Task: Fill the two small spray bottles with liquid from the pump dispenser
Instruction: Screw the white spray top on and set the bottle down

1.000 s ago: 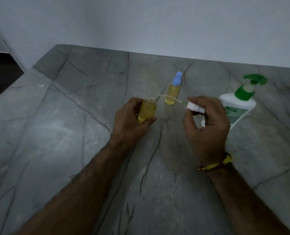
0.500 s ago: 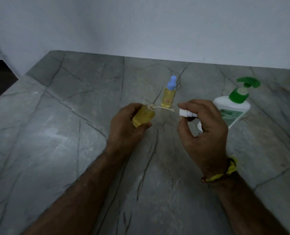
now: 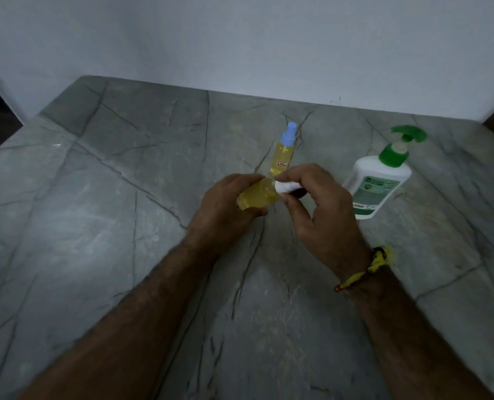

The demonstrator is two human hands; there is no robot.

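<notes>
Head view: left hand (image 3: 225, 206) grips a tilted bottle (image 3: 257, 194) of yellow liquid at centre. Right hand (image 3: 320, 209) pinches the white spray cap (image 3: 287, 187) at its neck, probably seated, though blur hides the joint. Second bottle (image 3: 283, 153), blue-capped and full, stands upright at 12 o'clock. Dispenser (image 3: 377, 183) stands at 2 o'clock on the stone counter (image 3: 95, 226).

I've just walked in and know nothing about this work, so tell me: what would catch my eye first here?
At the centre, the left hand holds a small bottle of yellow liquid while the right hand pinches a white spray top at its neck. Just behind stands a second yellow bottle with a blue top, and to the right a white pump dispenser with a green pump, all on a grey marble counter.
</notes>
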